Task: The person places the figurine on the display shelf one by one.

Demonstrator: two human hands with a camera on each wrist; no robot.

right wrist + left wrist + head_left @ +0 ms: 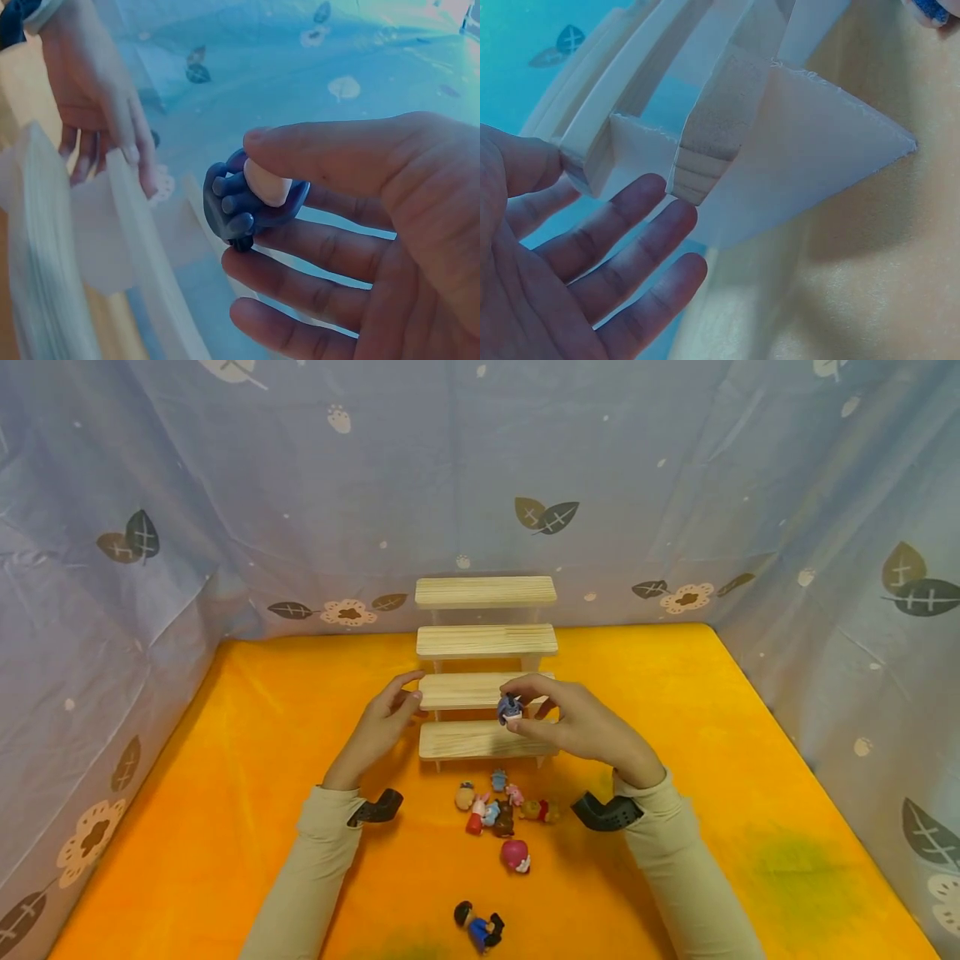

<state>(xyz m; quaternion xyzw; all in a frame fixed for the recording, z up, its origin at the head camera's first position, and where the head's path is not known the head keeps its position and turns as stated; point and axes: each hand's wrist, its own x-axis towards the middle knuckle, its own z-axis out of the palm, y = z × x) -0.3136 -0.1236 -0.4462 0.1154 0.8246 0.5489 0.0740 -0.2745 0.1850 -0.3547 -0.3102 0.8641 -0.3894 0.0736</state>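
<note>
My right hand (581, 718) pinches a small blue-purple donkey figurine (510, 708) with a pale muzzle, over the lower steps of a four-tier wooden display stand (487, 741). In the right wrist view, the thumb lies against the pale part of the donkey figurine (225, 199), with fingers behind it. My left hand (382, 724) is at the left end of the second step from the bottom, thumb and index finger at its two edges. In the left wrist view, the thumb touches the plank end (581, 161) and the other fingers are spread below.
Several small figurines (502, 818) lie in a cluster in front of the stand. Nearer are a magenta figurine (515, 853) and a dark-haired figurine in blue (477, 929). The orange cloth (300, 718) covers the table; a patterned curtain (450, 468) surrounds it.
</note>
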